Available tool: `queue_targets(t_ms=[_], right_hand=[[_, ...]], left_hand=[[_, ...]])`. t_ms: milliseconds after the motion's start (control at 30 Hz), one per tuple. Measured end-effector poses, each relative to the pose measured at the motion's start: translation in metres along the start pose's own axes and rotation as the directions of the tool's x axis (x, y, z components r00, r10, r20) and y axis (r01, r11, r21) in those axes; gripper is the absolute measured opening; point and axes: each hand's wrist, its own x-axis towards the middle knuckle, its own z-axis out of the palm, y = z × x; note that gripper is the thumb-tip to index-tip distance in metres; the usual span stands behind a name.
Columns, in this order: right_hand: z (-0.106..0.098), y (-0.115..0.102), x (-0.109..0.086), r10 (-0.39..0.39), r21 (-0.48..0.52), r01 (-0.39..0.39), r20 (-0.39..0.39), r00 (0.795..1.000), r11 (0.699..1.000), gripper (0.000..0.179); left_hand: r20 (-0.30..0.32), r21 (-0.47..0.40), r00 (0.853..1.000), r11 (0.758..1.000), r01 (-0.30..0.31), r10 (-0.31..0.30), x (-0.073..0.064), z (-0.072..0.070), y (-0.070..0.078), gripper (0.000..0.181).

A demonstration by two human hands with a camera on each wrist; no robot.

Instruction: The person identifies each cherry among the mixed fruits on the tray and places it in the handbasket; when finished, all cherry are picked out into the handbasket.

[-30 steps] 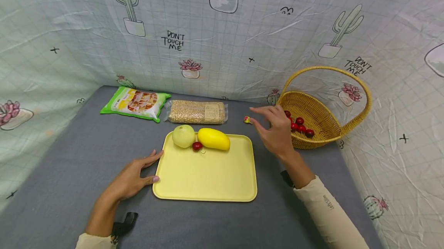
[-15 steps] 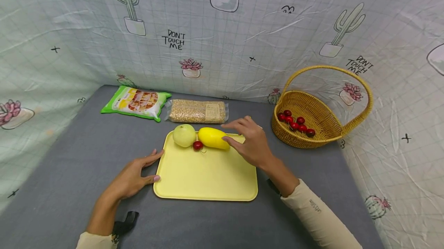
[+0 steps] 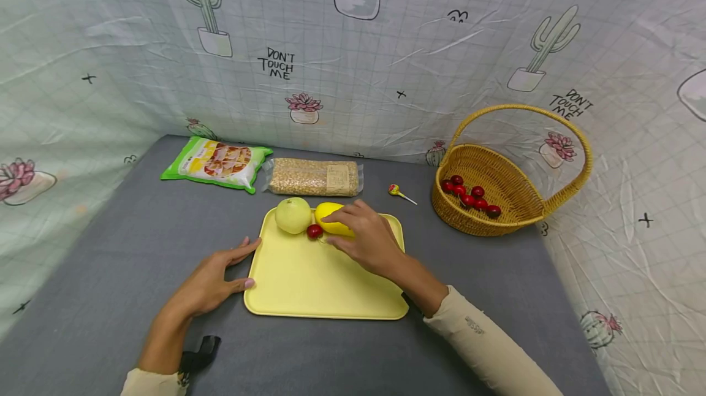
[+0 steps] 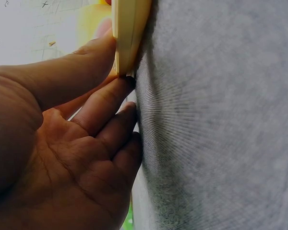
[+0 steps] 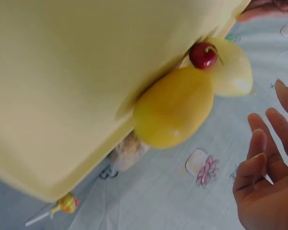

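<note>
A pale yellow tray [image 3: 298, 285] lies on the grey table. Along its far side sit a round pale green fruit [image 3: 293, 216], a yellow mango-like fruit [image 5: 175, 108] and a red cherry [image 3: 314, 232] with a thin stem. My left hand [image 3: 212, 285] touches the tray's left edge with thumb and fingers spread; in the left wrist view its thumb [image 4: 81, 62] lies against the rim. Over the tray my right hand [image 3: 366, 239] hovers near the cherry, hiding part of the yellow fruit. In the right wrist view its fingers [image 5: 264, 139] are apart with nothing between them.
A wicker basket [image 3: 513, 190] with a tall handle holds several cherries at the right. Behind the tray lie a lollipop [image 3: 401, 193], a clear bag of grains [image 3: 312, 177] and a green-and-white packet [image 3: 215, 163]. A printed cloth [image 3: 353, 77] hangs behind the table.
My right hand has let go of the lollipop, now lying behind the tray's right corner, and has moved left over the tray toward the cherry. The left hand has stayed at the tray's edge.
</note>
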Motion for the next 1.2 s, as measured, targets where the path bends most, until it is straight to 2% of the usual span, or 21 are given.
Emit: queue_targets(t_ms=[267, 500, 767, 967, 1200], right_hand=[[0.02, -0.01, 0.008, 0.097, -0.024, -0.095, 0.104, 0.99, 0.995, 0.035], [0.033, -0.015, 0.017, 0.168, -0.148, -0.142, 0.182, 0.969, 0.979, 0.037], [0.045, -0.016, 0.021, 0.162, -0.229, -0.119, 0.178, 0.971, 0.966, 0.028], [0.049, -0.016, 0.021, 0.161, -0.233, -0.114, 0.194, 0.968, 0.966, 0.018], [0.046, -0.019, 0.018, 0.158, -0.218, -0.109, 0.222, 0.962, 0.97, 0.021]], left_hand=[[-0.003, -0.007, 1.0, 1.0, -0.007, 0.007, -0.001, 0.0, -0.001, 0.084], [-0.002, -0.009, 1.0, 1.0, -0.007, 0.007, -0.001, 0.0, -0.001, 0.084], [-0.001, -0.011, 1.0, 1.0, -0.011, 0.011, 0.0, 0.0, -0.002, 0.085], [-0.002, -0.008, 1.0, 1.0, -0.011, 0.011, 0.001, 0.001, -0.002, 0.085], [-0.003, -0.017, 1.0, 1.0, -0.014, 0.014, 0.001, 0.001, -0.002, 0.084]])
